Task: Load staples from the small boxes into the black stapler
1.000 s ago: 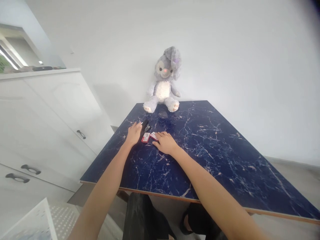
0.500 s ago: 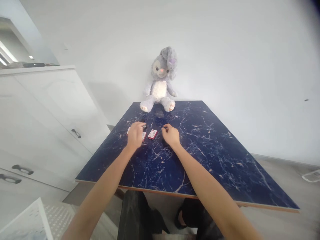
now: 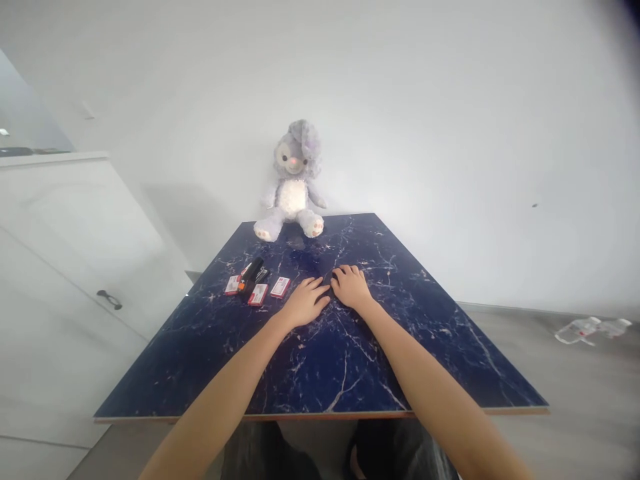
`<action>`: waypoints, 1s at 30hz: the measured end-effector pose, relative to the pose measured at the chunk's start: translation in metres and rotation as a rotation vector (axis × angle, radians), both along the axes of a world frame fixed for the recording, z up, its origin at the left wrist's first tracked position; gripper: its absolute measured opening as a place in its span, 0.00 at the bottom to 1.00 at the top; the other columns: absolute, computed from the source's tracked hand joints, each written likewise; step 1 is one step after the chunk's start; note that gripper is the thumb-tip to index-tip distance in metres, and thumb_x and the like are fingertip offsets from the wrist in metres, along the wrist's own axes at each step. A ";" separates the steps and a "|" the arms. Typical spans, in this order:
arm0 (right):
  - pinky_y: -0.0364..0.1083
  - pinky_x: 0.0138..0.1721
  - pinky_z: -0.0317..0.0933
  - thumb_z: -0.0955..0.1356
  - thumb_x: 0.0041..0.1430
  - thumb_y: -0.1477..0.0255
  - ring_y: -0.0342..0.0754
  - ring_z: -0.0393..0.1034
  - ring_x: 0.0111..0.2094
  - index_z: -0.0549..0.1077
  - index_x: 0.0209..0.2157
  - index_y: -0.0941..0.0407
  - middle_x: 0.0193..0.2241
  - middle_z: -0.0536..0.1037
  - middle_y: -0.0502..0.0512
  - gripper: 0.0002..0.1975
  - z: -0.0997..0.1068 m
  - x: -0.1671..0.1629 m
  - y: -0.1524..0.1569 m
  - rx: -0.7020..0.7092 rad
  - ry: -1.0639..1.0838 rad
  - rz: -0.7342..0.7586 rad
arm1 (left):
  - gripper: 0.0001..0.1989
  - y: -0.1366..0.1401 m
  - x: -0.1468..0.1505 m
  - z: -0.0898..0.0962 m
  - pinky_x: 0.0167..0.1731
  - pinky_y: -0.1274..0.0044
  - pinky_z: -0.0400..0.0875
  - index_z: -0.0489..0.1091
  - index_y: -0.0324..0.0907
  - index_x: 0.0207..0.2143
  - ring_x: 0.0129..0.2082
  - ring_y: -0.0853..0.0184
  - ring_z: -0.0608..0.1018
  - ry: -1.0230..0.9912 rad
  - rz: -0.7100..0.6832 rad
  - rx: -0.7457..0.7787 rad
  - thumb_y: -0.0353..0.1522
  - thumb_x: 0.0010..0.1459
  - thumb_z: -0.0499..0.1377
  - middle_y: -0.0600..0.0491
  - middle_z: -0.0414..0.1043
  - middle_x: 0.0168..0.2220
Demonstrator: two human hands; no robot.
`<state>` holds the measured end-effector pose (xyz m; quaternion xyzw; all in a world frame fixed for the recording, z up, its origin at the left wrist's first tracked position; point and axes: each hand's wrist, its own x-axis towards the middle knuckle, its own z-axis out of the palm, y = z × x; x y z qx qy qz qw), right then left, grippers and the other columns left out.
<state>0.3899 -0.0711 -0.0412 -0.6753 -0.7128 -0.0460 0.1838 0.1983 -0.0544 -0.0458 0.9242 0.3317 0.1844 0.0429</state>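
Note:
My left hand [image 3: 305, 303] lies palm down on the dark blue marbled table [image 3: 320, 373], fingers spread, holding nothing. Close beside it my right hand [image 3: 351, 287] rests on the tabletop with its fingers slightly bent and nothing visible in them. Left of my hands is a small red-and-white box [image 3: 280, 287]. Further left, another such box [image 3: 258, 295] and a third box [image 3: 233, 285] lie around a black stapler-like tool [image 3: 254, 269] with an orange part. The pile partly overlaps, so some of it is hidden.
A grey plush rabbit [image 3: 293, 193] sits at the table's back edge against the white wall. A white cabinet [image 3: 75, 267] stands to the left. On the floor at right lie clear plastic items [image 3: 590, 329].
My left hand has left the boxes and black tool and come right, beside my right hand, its fingers now spread. My right hand's fingers have straightened somewhat. The camera view has shifted.

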 end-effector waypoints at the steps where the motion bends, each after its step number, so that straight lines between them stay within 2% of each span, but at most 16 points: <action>1: 0.57 0.55 0.54 0.58 0.69 0.65 0.62 0.60 0.56 0.72 0.56 0.57 0.58 0.70 0.64 0.21 0.000 0.000 0.000 -0.009 0.006 0.001 | 0.25 0.000 -0.004 0.000 0.65 0.59 0.56 0.68 0.44 0.61 0.67 0.54 0.61 0.007 -0.020 -0.018 0.44 0.70 0.48 0.45 0.61 0.66; 7: 0.57 0.61 0.50 0.57 0.70 0.65 0.62 0.55 0.63 0.67 0.61 0.58 0.64 0.64 0.66 0.24 0.002 0.001 -0.008 -0.094 -0.023 0.099 | 0.27 -0.002 -0.009 0.005 0.66 0.60 0.54 0.65 0.44 0.64 0.69 0.55 0.59 0.025 -0.024 -0.052 0.45 0.71 0.45 0.45 0.58 0.68; 11: 0.57 0.64 0.46 0.56 0.70 0.67 0.62 0.53 0.66 0.65 0.64 0.59 0.66 0.61 0.68 0.25 0.003 -0.001 -0.014 -0.152 -0.042 0.128 | 0.25 -0.005 -0.006 0.006 0.67 0.61 0.52 0.67 0.44 0.62 0.68 0.59 0.60 0.001 -0.051 -0.036 0.42 0.72 0.42 0.46 0.61 0.67; 17: 0.59 0.66 0.42 0.55 0.71 0.65 0.60 0.46 0.70 0.61 0.67 0.58 0.68 0.56 0.67 0.27 0.008 -0.001 -0.022 -0.224 -0.003 0.165 | 0.24 -0.005 -0.006 0.003 0.66 0.61 0.56 0.68 0.45 0.61 0.67 0.60 0.63 -0.050 -0.028 -0.009 0.41 0.72 0.43 0.47 0.65 0.65; 20: 0.61 0.66 0.39 0.56 0.70 0.57 0.64 0.41 0.71 0.55 0.69 0.57 0.70 0.50 0.68 0.32 0.015 0.000 -0.028 -0.318 0.046 0.203 | 0.23 -0.003 -0.006 0.003 0.66 0.60 0.56 0.65 0.44 0.63 0.67 0.58 0.63 -0.040 -0.005 -0.028 0.38 0.72 0.44 0.47 0.63 0.65; 23: 0.62 0.67 0.35 0.60 0.62 0.46 0.69 0.34 0.71 0.49 0.71 0.56 0.71 0.44 0.69 0.44 0.020 -0.002 -0.032 -0.397 0.103 0.225 | 0.24 -0.002 -0.003 0.004 0.64 0.59 0.60 0.63 0.44 0.64 0.65 0.57 0.64 -0.033 0.035 -0.037 0.31 0.68 0.48 0.47 0.64 0.65; 25: 0.63 0.67 0.33 0.63 0.58 0.43 0.70 0.31 0.71 0.46 0.71 0.58 0.72 0.41 0.70 0.50 0.022 -0.003 -0.034 -0.418 0.120 0.223 | 0.26 -0.002 0.000 0.005 0.62 0.59 0.62 0.64 0.44 0.64 0.64 0.57 0.66 -0.046 0.060 -0.035 0.27 0.63 0.51 0.47 0.66 0.63; 27: 0.62 0.67 0.32 0.64 0.57 0.43 0.70 0.30 0.71 0.45 0.72 0.59 0.72 0.41 0.70 0.51 0.022 -0.005 -0.034 -0.422 0.123 0.219 | 0.27 -0.002 0.002 0.005 0.62 0.59 0.62 0.64 0.44 0.63 0.62 0.57 0.67 -0.073 0.071 -0.035 0.26 0.62 0.52 0.47 0.67 0.62; 30: 0.63 0.67 0.31 0.63 0.58 0.43 0.70 0.31 0.71 0.49 0.71 0.57 0.72 0.42 0.70 0.49 0.022 -0.006 -0.034 -0.411 0.120 0.221 | 0.24 -0.001 0.001 0.003 0.63 0.59 0.62 0.67 0.43 0.61 0.62 0.57 0.67 -0.118 0.060 -0.042 0.28 0.63 0.52 0.46 0.68 0.62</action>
